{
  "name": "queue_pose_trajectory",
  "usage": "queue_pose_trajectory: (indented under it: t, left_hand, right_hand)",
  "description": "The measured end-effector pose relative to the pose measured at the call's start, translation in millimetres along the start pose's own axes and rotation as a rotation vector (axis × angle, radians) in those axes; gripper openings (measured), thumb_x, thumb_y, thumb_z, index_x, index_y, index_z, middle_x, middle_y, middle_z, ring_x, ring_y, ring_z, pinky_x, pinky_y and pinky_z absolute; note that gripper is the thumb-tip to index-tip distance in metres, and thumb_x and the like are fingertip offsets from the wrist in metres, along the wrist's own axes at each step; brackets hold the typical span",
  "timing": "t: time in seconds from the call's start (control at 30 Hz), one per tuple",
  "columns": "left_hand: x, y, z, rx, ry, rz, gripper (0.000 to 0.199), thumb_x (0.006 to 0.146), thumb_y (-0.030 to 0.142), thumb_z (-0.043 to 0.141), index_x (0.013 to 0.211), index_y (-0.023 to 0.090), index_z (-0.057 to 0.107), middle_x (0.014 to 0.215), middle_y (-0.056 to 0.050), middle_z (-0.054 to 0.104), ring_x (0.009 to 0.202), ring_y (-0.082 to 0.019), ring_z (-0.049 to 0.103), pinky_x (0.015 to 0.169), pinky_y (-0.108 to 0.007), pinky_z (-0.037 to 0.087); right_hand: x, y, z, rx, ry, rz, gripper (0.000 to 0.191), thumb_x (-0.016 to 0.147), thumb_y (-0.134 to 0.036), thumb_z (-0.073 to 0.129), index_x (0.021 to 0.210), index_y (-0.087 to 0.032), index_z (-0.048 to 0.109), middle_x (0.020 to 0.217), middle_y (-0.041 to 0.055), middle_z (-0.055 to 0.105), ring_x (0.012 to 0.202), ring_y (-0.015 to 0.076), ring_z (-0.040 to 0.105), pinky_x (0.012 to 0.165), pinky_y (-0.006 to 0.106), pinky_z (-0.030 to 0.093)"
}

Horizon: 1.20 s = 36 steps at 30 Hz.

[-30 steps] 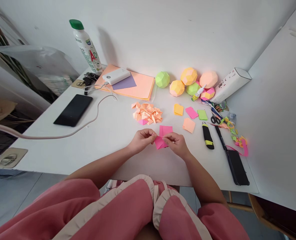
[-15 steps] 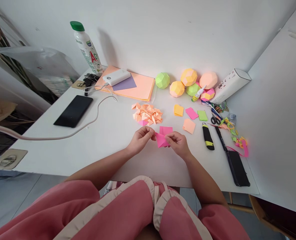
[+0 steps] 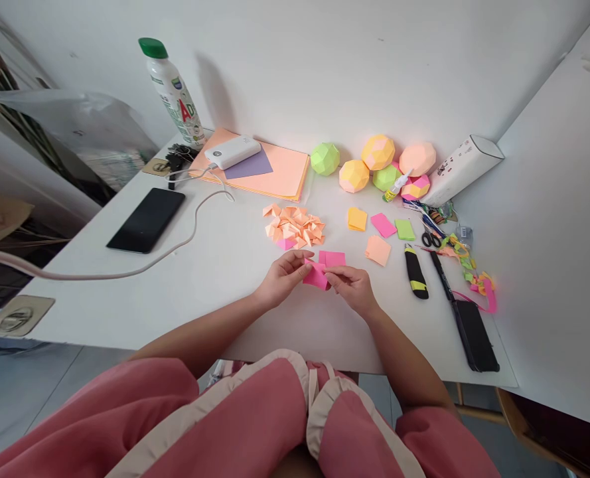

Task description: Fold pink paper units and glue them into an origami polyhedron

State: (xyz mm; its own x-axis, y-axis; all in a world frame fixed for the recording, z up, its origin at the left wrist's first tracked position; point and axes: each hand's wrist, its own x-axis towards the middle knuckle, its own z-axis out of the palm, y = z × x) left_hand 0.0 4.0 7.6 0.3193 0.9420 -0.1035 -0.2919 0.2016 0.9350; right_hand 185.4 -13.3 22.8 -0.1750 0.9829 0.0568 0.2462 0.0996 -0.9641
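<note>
The left hand [image 3: 281, 280] and right hand [image 3: 353, 289] are pinching opposite sides of the pink paper square [image 3: 315, 276], their grips holding it between them, inboard of the counter's [image 3: 215, 285] near edge.

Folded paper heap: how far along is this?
Done-looking: a heap of folded pieces, mostly peach with some pink. In hand: one pink sheet, held by the left hand and right hand. Apparently left: flat pink paper just beyond the hands, maybe also the orange, pink, green and peach stacks. Final count can't be told.
</note>
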Motion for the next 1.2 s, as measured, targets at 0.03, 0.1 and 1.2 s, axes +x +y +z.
queue_pose_trajectory:
  t: [0.03, 0.1, 1.2]
  left_hand:
    - [0, 0, -0.3, -0.008, -0.014, 0.006, 0.032, 0.078, 0.037, 0.066, 0.101, 0.018, 0.056, 0.075, 0.0, 0.063, 0.07, -0.012, 0.061, 0.07, -0.029, 0.048]
    - [-1, -1, -0.8, -0.026, -0.048, 0.021, 0.031, 0.079, 0.034, 0.065, 0.102, 0.018, 0.055, 0.078, 0.0, 0.064, 0.073, -0.012, 0.062, 0.074, -0.03, 0.049]
    - [-3, -7, -0.8, 0.015, -0.207, 0.006, 0.036, 0.077, 0.031, 0.066, 0.108, 0.016, 0.058, 0.087, -0.005, 0.066, 0.078, -0.016, 0.063, 0.071, -0.031, 0.053]
  right_hand:
    - [0, 1, 0, 0.03, -0.014, 0.016, 0.018, 0.078, -0.032, 0.065, 0.087, -0.018, 0.071, 0.065, 0.0009, 0.065, 0.058, 0.0116, 0.059, 0.051, 0.024, 0.047]
    - [1, 4, 0, 0.106, -0.038, 0.053, 0.022, 0.075, -0.032, 0.068, 0.093, -0.019, 0.069, 0.073, 0.0021, 0.067, 0.062, 0.0123, 0.062, 0.052, 0.024, 0.048]
    - [1, 3, 1, 0.114, -0.06, -0.099, 0.013, 0.077, -0.026, 0.068, 0.087, -0.023, 0.073, 0.079, 0.0021, 0.065, 0.056, 0.0088, 0.058, 0.053, 0.026, 0.053]
